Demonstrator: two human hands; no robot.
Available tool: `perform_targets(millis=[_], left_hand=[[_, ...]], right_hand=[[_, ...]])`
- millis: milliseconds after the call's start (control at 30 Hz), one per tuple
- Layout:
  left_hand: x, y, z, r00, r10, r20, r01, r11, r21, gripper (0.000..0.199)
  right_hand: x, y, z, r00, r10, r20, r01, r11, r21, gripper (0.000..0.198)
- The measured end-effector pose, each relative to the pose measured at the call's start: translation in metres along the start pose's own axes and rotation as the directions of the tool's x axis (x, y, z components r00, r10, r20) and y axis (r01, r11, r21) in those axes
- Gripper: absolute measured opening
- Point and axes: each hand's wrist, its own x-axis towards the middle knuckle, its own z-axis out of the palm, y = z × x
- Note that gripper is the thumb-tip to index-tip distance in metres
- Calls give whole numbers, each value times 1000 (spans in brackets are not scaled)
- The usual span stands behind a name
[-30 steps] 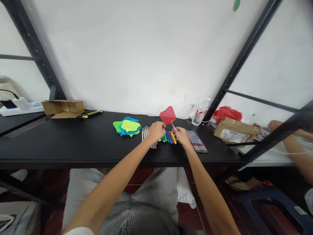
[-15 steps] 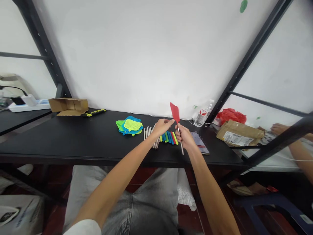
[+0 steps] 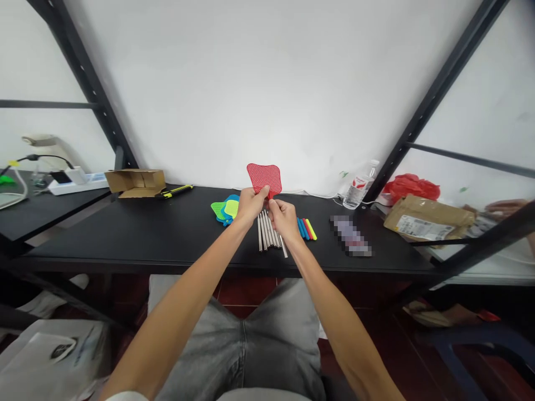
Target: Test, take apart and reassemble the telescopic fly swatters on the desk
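Across the middle of the frame runs a black tabletop (image 3: 175,239). At centre, the left hand (image 3: 251,204) pinches the red mesh paddle (image 3: 265,175) by its base; the right hand (image 3: 284,217) is closed just below, apparently on its neck (image 3: 271,195). Uneven pressure could bend or slip that joint, and a low wrist might scatter the metal rods (image 3: 267,233). Writing on the bottle (image 3: 359,186) and parcel label (image 3: 424,227), at right, is too small to read.
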Motion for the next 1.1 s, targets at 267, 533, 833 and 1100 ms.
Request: perform_targets(millis=[267,533,833,1100], left_hand=[[43,29,-77,875,-116,-470,66,990,-123,30],[0,-26,-138,935,-154,-320,343,624,702,34],[-8,-44,-139,930,-212,-301,364,409,837,63],[-17,-49,-130,956,-118,-267,292,313,904,79]], right_hand=[[-21,2,37,999,41,-36,-34,987,157,37],[14,22,42,999,30,22,2,540,-841,27],[26,32,65,995,98,3,-16,200,-980,23],[30,18,27,998,-65,6,24,274,-961,34]])
